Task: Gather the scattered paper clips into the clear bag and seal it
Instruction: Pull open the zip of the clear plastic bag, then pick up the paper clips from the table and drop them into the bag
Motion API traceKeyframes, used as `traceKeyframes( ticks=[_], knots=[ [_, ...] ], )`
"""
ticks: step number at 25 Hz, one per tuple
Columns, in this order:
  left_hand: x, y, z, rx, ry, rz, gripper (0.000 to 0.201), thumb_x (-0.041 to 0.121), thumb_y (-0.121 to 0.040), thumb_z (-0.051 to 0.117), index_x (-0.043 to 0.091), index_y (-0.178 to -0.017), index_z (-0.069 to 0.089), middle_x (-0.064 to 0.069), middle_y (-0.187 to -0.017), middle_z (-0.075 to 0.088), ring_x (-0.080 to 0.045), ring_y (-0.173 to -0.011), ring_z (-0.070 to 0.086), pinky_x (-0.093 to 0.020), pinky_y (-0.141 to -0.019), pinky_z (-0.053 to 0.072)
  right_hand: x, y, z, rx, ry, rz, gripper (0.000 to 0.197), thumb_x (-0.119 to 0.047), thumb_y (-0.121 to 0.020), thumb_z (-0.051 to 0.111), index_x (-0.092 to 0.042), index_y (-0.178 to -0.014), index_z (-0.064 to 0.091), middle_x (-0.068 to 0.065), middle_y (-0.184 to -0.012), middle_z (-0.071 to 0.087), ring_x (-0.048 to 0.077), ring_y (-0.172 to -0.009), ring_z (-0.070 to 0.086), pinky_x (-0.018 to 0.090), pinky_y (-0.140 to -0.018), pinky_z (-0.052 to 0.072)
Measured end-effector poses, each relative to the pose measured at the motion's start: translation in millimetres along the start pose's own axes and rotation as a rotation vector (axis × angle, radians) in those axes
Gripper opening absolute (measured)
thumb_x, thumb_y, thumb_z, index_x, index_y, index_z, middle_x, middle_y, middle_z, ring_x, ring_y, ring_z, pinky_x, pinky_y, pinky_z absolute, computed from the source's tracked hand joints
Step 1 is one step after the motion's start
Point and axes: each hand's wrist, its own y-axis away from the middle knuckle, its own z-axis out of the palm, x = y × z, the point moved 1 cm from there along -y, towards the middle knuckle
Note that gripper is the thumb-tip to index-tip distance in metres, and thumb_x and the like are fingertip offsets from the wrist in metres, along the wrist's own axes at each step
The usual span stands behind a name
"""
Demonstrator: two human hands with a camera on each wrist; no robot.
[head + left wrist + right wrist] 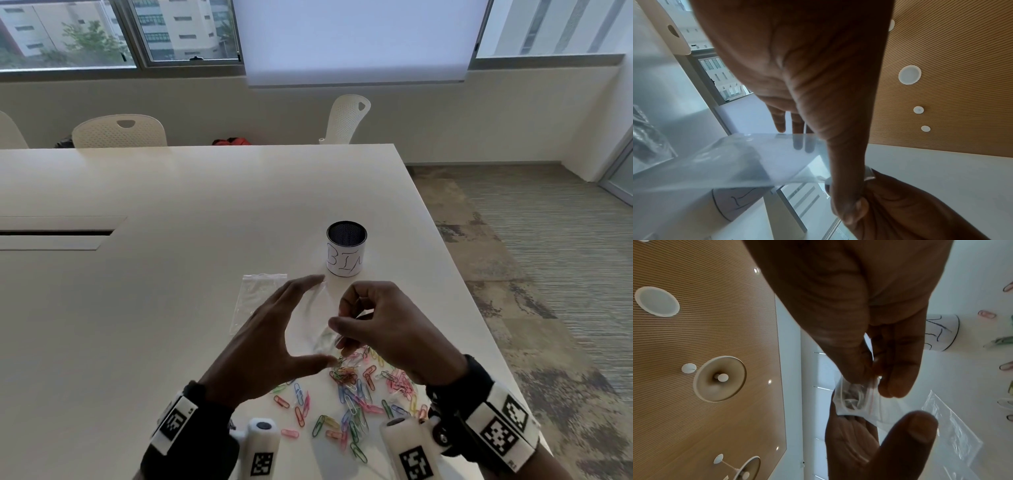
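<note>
Right hand [387,329] pinches the mouth of the clear bag [317,318] between thumb and curled fingers, holding it above the table [154,274]; left hand [270,346] is spread, fingers straight, fingertips and thumb touching the bag. Paper clips [356,397] lie scattered at 6 o'clock below the hands. A second bag [255,298] lies flat at 10 o'clock, a labelled cup [346,248] at 12.
</note>
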Motion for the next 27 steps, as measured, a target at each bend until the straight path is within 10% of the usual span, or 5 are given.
traceKeyframes(
  ticks=[6,10,18,27],
  knots=[
    [-12.3,10.3,-3.8,0.077,0.007,-0.034,0.084,0.055,-0.079,0.086,0.039,-0.150,0.043,0.027,-0.146,0.054,0.007,-0.136,0.049,-0.009,-0.109,0.035,9.6,-11.8,-22.0,0.000,-0.027,0.039,0.021,-0.022,-0.095,0.071,-0.001,-0.098,0.067,0.013,-0.085,0.075,0.018,-0.070,0.073,0.026,-0.066,0.061],
    [-26.6,18.2,-9.5,0.061,-0.084,-0.062,0.086,0.054,-0.079,0.086,0.036,-0.152,0.042,0.020,-0.147,0.056,0.000,-0.133,0.054,-0.024,-0.108,0.045,44.2,-40.7,-64.0,0.273,0.456,0.004,0.010,-0.021,-0.097,0.071,-0.011,-0.096,0.075,0.003,-0.087,0.076,0.017,-0.080,0.072,0.017,-0.064,0.052],
    [-46.6,28.1,-7.3,0.035,-0.104,-0.120,0.088,0.059,-0.077,0.084,0.037,-0.151,0.041,0.023,-0.144,0.055,-0.003,-0.129,0.057,-0.031,-0.106,0.050,104.6,-103.5,-41.7,0.102,0.842,-0.123,0.037,-0.003,-0.101,0.053,-0.009,-0.136,0.065,0.009,-0.138,0.062,0.026,-0.124,0.061,0.034,-0.105,0.050],
    [-48.6,26.7,-3.5,0.028,-0.085,-0.140,0.084,0.057,-0.079,0.082,0.041,-0.149,0.040,0.027,-0.142,0.053,0.000,-0.127,0.055,-0.027,-0.103,0.050,109.1,-108.5,-21.3,-0.148,0.965,-0.197,0.044,-0.003,-0.103,0.045,-0.020,-0.141,0.060,0.002,-0.138,0.054,0.022,-0.126,0.047,0.037,-0.108,0.047]
  ],
)
